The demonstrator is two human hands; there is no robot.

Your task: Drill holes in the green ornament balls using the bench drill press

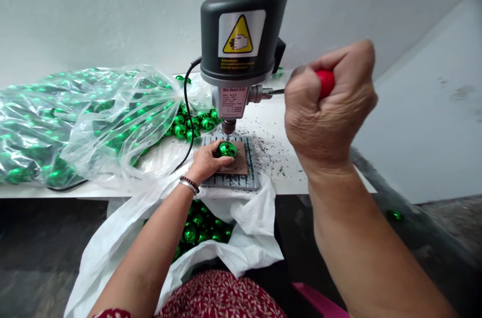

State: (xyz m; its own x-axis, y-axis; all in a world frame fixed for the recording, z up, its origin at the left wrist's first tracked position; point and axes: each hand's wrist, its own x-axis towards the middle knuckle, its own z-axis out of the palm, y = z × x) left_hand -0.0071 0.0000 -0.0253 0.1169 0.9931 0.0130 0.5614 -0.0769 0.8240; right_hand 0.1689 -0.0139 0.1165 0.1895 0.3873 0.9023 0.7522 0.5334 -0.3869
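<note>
A shiny green ball (227, 149) sits under the bit of a bench drill (244, 32). My left hand (208, 160) grips it from the left, thumb in front and fingers behind, against a brown board (241, 160) on the grey drill base (253, 177). The drill bit reaches down to the top of the ball; whether it has entered cannot be made out. Up at the right, my right hand (327, 107) is closed in a fist round the red knob (326, 83) of the drill's lever.
Clear plastic bags of green balls (94, 117) cover the left of the white table (282, 177), with loose balls (181, 130) beside them. Dark shavings lie round the base. A black cable (187, 102) hangs left of the drill. Below the table edge, a white sack (259, 232) holds more balls.
</note>
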